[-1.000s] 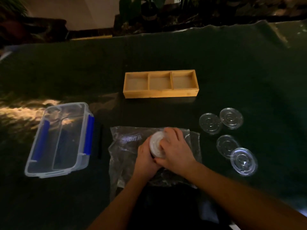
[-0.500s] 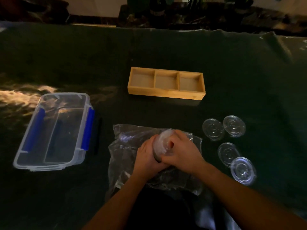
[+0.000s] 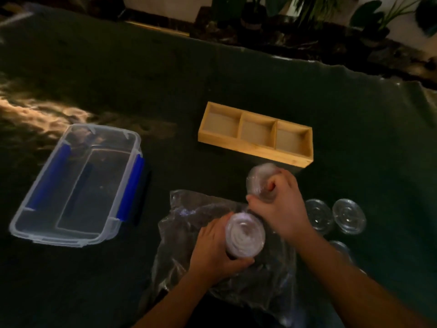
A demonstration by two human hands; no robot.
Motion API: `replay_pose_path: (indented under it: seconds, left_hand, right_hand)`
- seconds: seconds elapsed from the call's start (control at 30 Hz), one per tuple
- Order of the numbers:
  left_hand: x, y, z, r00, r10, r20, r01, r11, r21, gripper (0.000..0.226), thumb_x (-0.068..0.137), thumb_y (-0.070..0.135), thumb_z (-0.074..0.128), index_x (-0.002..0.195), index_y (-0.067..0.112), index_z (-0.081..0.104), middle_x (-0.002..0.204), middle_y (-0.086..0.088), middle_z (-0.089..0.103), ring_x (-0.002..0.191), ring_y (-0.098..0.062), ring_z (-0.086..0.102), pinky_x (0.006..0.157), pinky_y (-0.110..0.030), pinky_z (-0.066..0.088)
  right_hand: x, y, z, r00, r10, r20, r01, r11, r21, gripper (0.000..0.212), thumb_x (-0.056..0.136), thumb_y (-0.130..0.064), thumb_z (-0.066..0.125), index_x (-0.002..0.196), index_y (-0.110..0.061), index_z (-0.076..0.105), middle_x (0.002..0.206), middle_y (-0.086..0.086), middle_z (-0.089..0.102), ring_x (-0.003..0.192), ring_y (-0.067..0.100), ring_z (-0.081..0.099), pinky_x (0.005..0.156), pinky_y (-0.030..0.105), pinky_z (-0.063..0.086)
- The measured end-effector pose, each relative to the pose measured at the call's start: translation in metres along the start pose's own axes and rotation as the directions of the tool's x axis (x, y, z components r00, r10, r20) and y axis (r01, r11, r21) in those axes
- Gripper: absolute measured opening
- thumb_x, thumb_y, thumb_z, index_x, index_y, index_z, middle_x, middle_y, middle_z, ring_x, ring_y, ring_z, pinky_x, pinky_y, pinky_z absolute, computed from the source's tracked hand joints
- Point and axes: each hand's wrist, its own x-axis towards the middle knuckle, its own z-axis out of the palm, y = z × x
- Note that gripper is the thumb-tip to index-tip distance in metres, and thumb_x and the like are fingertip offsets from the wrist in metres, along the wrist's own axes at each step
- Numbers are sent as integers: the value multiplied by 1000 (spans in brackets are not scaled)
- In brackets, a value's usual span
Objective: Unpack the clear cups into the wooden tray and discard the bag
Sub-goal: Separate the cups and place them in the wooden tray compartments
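My left hand (image 3: 212, 252) grips a stack of clear cups (image 3: 244, 234) whose open rims face me, held over the crumpled clear plastic bag (image 3: 189, 233) on the dark table. My right hand (image 3: 279, 207) holds a single clear cup (image 3: 259, 179) lifted off that stack, a little above and beyond it. The wooden tray (image 3: 238, 140) with three empty compartments lies just beyond the right hand's cup.
A clear plastic storage box (image 3: 30, 223) with blue clips sits at the left. Several clear lids (image 3: 348, 215) lie on the table right of my hands. Potted plants stand beyond the table's far edge.
The hands, together on one stack before, have parted: the right hand has pulled a cup off and moved it up toward the tray. The camera view has shifted left.
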Motion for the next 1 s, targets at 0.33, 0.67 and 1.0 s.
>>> replay_pose_path:
  seconds: [0.33, 0.67, 1.0]
  left_hand:
    - [3, 4, -5, 997, -34, 64, 32, 999, 28, 101, 61, 80, 64, 144, 33, 30, 141, 23, 35, 129, 6, 31, 112, -20, 16]
    - [1, 2, 0, 993, -63, 100, 57, 997, 59, 108, 62, 83, 60, 148, 33, 17, 140, 26, 26, 129, 16, 14, 109, -15, 5]
    - [3, 2, 0, 997, -35, 74, 29, 996, 80, 101, 60, 71, 70, 143, 29, 31, 143, 7, 46, 128, -11, 42, 109, -39, 35]
  right_hand:
    - [186, -71, 47, 994, -106, -7, 104, 987, -122, 64, 68, -46, 80, 119, -24, 48, 139, 5, 32, 106, 19, 50, 81, 31, 45]
    - [206, -34, 93, 970, 40, 242, 58, 922, -382, 109, 65, -83, 50, 152, -30, 10, 163, 4, 0, 146, 37, -1, 109, 65, 9]
    - [16, -18, 41, 957, -60, 283, 102, 985, -139, 26, 75, -49, 65, 90, -39, 47, 103, -14, 42, 100, 8, 46, 74, 21, 37]
